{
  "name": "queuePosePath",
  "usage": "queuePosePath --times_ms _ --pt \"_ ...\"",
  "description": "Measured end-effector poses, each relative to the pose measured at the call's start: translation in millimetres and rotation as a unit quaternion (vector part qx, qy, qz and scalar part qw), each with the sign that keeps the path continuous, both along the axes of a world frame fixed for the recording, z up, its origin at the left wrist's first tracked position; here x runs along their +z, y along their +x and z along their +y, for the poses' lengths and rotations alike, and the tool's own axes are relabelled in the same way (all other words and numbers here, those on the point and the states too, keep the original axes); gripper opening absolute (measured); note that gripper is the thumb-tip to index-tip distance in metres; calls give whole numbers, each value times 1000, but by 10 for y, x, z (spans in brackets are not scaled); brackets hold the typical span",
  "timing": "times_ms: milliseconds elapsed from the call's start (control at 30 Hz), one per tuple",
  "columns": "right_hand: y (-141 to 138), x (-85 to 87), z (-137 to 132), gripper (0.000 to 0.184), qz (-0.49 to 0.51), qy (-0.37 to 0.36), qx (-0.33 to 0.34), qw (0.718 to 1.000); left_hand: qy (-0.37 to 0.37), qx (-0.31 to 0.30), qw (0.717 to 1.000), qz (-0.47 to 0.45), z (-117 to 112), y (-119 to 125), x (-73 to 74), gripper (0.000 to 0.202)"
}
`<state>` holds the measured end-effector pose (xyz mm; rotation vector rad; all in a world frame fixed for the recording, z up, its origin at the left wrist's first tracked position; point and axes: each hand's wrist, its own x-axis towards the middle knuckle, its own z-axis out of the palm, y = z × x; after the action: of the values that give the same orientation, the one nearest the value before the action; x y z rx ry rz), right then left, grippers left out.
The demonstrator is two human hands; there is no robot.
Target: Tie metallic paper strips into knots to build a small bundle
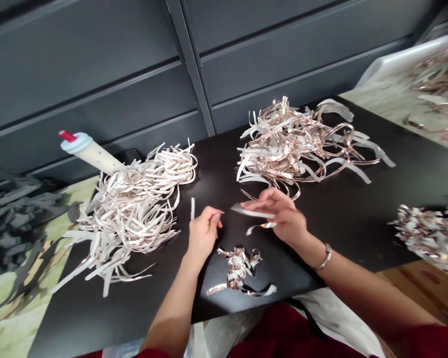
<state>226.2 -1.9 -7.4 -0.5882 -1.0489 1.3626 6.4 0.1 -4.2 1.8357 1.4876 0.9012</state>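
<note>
My left hand point(204, 229) is over the middle of the black table, thumb and forefinger pinched together; whatever is in the pinch is too small to make out. To its right, my right hand point(283, 219) holds a pale strip point(252, 213) that points toward the left hand, its fingers closed on it. A curled end of strip hangs just below those fingers. Between my forearms lies a small heap of shiny rose-gold and white strip pieces point(237, 268). One short white strip point(192, 209) rests just left of my left hand.
White strips point(134, 214) are heaped at left, rose-gold and white strips point(291, 139) at back right. A pale tumbler point(93, 151) with a red top leans behind the left heap. Dark strips point(11, 219) lie far left, short shiny pieces point(429, 231) at right. Grey panels point(134, 89) stand behind.
</note>
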Motion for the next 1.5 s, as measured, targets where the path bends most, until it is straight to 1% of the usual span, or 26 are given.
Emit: queuePosePath --times_ms 67,133,167,200,233,267,333,400,533,600,667,700,767,800,833,900,967,1033,1067,1100,1133,1167,1300,1367,1433,1500 --pt "53 30 61 25 -6 -42 -64 997 67 41 997 16 30 -74 17 17" --pt "37 25 63 24 -94 -28 -81 992 152 91 983 51 63 -154 54 17" --pt "-6 8 33 26 -164 12 -58 985 194 114 971 81 82 -193 77 18" --pt "-70 -15 -15 28 -242 70 -17 968 228 137 956 120 102 -233 100 18" --pt "-147 -39 -76 29 -323 147 29 934 252 161 940 163 124 -274 121 19" --pt "-228 -61 -144 30 -388 225 80 890 264 184 923 209 147 -317 136 20" --pt "-364 -83 -269 31 -457 332 180 805 253 222 894 295 197 -409 142 23" --pt "-412 -65 -351 32 -489 343 235 767 218 228 878 359 242 -496 119 24" --pt "-236 18 -416 61 -505 298 290 756 158 235 867 409 295 -591 57 26" --pt "-80 31 -446 67 -500 287 297 761 140 238 867 414 306 -602 44 32" --pt "75 8 -468 65 -489 274 277 780 131 237 871 411 315 -606 45 37" --pt "146 -16 -466 62 -484 263 248 796 133 236 873 405 318 -606 48 39" --pt "271 -76 -415 46 -494 229 143 827 152 229 879 389 321 -593 54 41" --pt "322 -106 -364 36 -509 210 75 832 167 222 883 378 321 -578 55 40" --pt "366 -134 -297 27 -532 195 9 824 184 213 888 364 318 -555 53 38" --pt "428 -175 -137 20 -587 186 -94 782 212 188 901 328 307 -486 38 32" --pt "455 -194 16 18 -655 180 -147 719 223 145 922 280 287 -390 9 28" --pt "448 -197 121 16 -712 174 -161 660 211 83 947 226 256 -282 -24 27" --pt "432 -193 148 16 -730 174 -162 641 196 51 959 200 236 -226 -37 26" --pt "409 -186 160 16 -737 178 -158 632 176 19 969 174 212 -170 -46 25" --pt "380 -175 157 17 -735 184 -152 635 152 -8 977 150 185 -115 -52 24" --pt "343 -158 143 16 -722 190 -145 649 123 -32 984 127 156 -62 -54 23" --pt "130 -47 34 10 -618 182 -102 758 -15 -80 997 2 36 127 -45 20" --pt "-1 8 -13 9 -573 183 -82 795 -87 -80 988 -96 -10 193 -37 24" --pt "-121 43 -37 8 -548 202 -65 809 -130 -64 972 -185 -41 228 -23 27" --pt "-209 59 -35 7 -531 226 -53 815 -133 -42 963 -230 -60 229 1 27"
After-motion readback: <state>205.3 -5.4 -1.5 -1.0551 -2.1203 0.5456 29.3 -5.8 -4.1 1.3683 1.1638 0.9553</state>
